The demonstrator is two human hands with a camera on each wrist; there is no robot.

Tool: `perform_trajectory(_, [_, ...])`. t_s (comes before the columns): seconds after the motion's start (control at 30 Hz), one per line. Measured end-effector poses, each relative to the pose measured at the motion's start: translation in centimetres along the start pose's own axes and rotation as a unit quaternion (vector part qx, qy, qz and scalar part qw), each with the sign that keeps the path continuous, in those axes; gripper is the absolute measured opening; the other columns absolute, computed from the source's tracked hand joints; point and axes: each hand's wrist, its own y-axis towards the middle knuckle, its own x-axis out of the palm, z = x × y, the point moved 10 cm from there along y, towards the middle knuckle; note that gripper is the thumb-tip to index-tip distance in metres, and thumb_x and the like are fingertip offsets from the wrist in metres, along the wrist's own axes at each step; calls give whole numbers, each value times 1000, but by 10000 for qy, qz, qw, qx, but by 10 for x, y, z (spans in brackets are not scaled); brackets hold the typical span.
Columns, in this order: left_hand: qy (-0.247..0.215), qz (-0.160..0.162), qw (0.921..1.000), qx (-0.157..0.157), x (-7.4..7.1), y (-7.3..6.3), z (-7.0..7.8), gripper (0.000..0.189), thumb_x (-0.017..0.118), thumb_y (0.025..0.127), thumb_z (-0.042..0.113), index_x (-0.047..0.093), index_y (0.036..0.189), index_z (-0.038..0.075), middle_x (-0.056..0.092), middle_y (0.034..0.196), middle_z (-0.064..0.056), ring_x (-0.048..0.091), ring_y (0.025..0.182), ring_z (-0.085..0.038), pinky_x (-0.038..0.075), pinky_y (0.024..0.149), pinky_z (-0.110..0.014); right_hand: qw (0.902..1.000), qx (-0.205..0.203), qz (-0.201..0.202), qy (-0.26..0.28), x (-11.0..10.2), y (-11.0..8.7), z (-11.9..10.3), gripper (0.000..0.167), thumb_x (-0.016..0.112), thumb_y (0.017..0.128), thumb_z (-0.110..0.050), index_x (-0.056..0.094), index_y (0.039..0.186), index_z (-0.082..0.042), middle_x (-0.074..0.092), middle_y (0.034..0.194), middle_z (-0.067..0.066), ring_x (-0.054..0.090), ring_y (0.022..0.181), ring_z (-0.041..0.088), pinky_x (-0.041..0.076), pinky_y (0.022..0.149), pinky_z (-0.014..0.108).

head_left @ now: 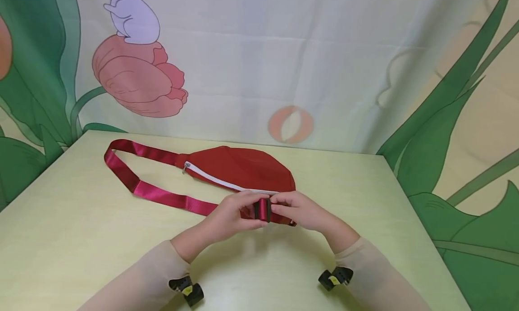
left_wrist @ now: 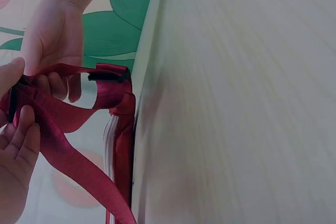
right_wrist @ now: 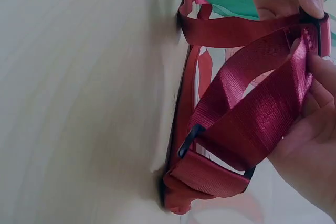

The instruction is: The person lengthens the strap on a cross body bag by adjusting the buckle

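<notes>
Together, a person's left hand (head_left: 230,216) and right hand (head_left: 302,209) meet over a black buckle (head_left: 262,210) on the strap (head_left: 162,194) of a red waist bag (head_left: 243,169), fingers of both hands curled and pinching the strap on either side of it. The bag lies flat near the middle of a pale yellow-green table (head_left: 81,239), just behind the hands, its white zipper (head_left: 219,181) facing the person. Its strap loops out to the left across the tabletop. A curtain (head_left: 284,54) printed with flowers and leaves hangs behind.
</notes>
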Motion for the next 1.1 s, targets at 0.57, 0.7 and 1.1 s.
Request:
perform_trajectory(0.57, [-588,147,9981,103,1,5,4,47,78,73,3,62,118,5,63,102,-3,56,67,-13,51,61,-27,9996,105,103,257,-7,-4,6,19,54,95,-14,63,106,-2,64,92,8,58,81,22,50,73,41])
perform_trajectory(0.7, [-659,220,9976,-23,-1,5,18,43,77,72,-2,63,113,-1,64,104,-11,57,68,-19,52,63,-32,9994,147,45,294,-5,-4,6,19,54,95,-15,63,106,-2,64,93,8,59,82,22,50,75,40])
perform_trajectory(1.1, [-1025,225,9943,-199,4,5,-7,41,77,75,4,64,113,4,64,98,-3,57,71,-14,52,66,-28,9995,66,-98,306,-5,-4,10,14,55,94,-14,61,102,-4,64,89,6,59,81,23,51,74,37])
